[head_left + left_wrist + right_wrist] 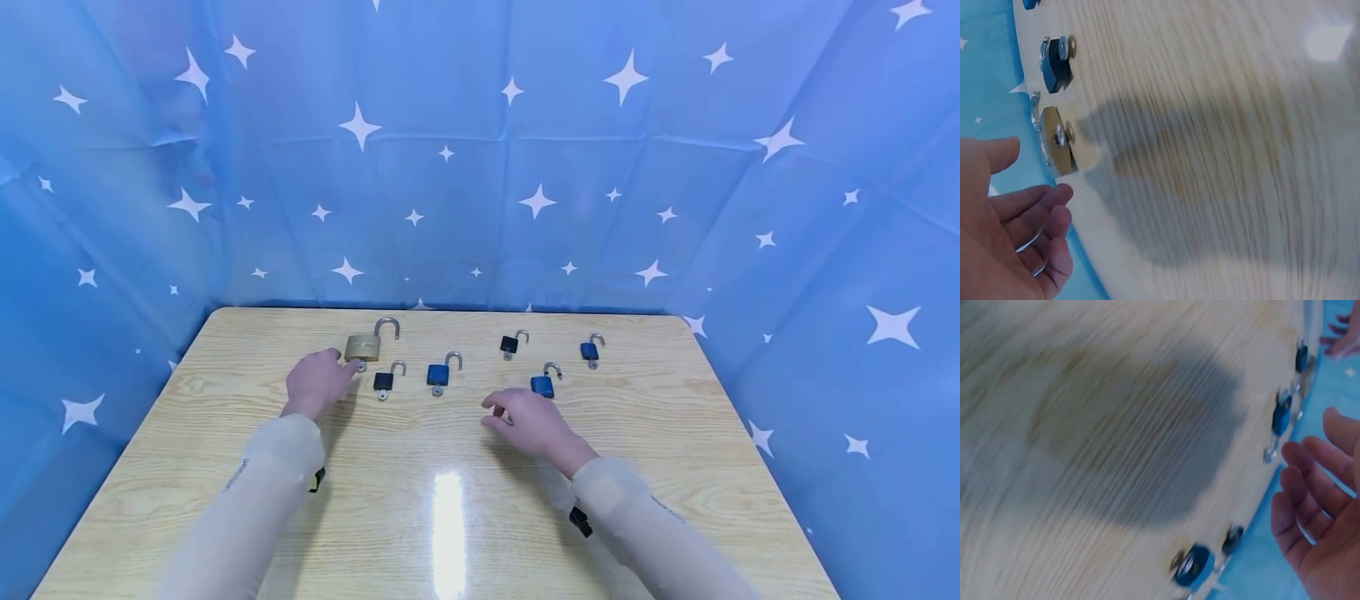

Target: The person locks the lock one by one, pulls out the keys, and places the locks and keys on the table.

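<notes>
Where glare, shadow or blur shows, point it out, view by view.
Head: a white glare streak on the tabletop; left wrist: a broad shadow, plus a washed-out bright patch at upper right; right wrist: a dark shadow, and the blue padlock near the bottom edge looks soft.

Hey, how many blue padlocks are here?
3: in the head view, the first blue padlock left of center, the second blue padlock just beyond the right hand, which may hide part of it, the third blue padlock farthest right.
</notes>
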`<state>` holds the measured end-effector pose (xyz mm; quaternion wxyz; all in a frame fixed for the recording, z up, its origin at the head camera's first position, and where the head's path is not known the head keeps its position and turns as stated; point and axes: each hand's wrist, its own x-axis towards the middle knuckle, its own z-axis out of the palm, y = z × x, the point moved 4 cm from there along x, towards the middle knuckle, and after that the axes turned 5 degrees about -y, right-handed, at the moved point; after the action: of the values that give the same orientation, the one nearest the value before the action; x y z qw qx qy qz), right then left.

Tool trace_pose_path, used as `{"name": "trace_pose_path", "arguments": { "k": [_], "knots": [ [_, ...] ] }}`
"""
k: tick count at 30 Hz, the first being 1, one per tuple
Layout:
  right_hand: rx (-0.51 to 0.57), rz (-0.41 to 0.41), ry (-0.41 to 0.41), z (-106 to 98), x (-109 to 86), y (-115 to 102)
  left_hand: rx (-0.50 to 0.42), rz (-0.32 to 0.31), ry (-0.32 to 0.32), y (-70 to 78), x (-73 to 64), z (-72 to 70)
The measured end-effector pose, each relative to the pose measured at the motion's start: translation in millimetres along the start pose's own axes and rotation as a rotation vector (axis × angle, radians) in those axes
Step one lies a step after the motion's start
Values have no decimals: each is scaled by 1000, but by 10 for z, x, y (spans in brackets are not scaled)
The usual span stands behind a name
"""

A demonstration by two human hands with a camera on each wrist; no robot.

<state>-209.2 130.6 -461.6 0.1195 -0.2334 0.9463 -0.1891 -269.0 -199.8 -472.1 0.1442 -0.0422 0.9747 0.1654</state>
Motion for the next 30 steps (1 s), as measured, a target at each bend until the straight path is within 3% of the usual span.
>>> {"name": "trace_pose_path", "arguments": {
  "k": [9,15,22,30],
  "knots": [
    [-11,-48,-9,114,131,-157,2,-82,90,116,208,83],
    [17,-42,-18,166,147,-171,23,-109,97,178,348,142],
    [36,-47,-27,218,179,-240,34,-191,118,163,434,113],
    [34,-21,-34,235,198,-252,-63,-240,80,161,458,139]
  ]
}}
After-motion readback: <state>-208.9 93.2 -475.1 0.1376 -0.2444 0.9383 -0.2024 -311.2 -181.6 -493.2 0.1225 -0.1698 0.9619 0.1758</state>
